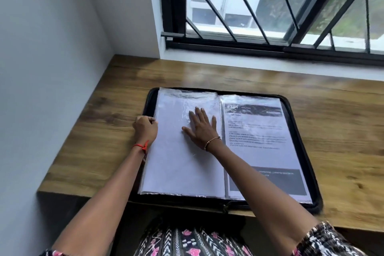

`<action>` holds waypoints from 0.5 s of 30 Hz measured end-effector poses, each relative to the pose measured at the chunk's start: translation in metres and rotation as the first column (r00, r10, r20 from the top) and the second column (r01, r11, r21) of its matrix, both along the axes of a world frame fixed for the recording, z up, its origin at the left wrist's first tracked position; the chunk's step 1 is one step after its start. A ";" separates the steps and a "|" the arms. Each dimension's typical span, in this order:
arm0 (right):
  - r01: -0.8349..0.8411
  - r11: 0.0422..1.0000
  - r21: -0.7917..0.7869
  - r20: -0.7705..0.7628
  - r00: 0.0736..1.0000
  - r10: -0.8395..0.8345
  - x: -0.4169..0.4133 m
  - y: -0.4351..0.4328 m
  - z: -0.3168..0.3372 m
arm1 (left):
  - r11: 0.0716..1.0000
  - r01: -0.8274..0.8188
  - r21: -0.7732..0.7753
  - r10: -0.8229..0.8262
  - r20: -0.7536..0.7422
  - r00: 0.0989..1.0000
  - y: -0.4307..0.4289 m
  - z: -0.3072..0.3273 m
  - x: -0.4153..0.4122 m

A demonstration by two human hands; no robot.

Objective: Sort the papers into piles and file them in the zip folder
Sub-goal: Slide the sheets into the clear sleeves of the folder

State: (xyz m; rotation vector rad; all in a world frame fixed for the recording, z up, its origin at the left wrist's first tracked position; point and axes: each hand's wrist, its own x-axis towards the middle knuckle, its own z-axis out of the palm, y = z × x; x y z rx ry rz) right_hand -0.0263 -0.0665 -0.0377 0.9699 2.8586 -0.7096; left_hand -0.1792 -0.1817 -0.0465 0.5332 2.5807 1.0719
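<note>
a: how will the plastic sleeves handle?
b: light, floppy and slick, i judge; they slide over one another and crease easily, so the free outer edge is the place to take hold, at nine o'clock of the zip folder; the left hand sits there, fingers curled at the sleeve edge, seemingly pinching it; the right hand lies flat on the left page, fingers straight and spread, holding nothing.
a: and the folder itself?
b: stiffer and heavier, i'd guess; black, zip-edged, lying open and flat on the wooden desk below the window; its left half shows a glossy sleeve over a blank white sheet; at three o'clock lies a printed sheet with a dark header and a dark band low down; the text is too blurred to read.
</note>
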 end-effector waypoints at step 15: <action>0.206 0.741 -0.639 -0.395 0.739 -0.546 0.047 0.067 0.069 | 0.623 0.240 0.745 -0.768 0.523 0.370 0.047 0.102 0.072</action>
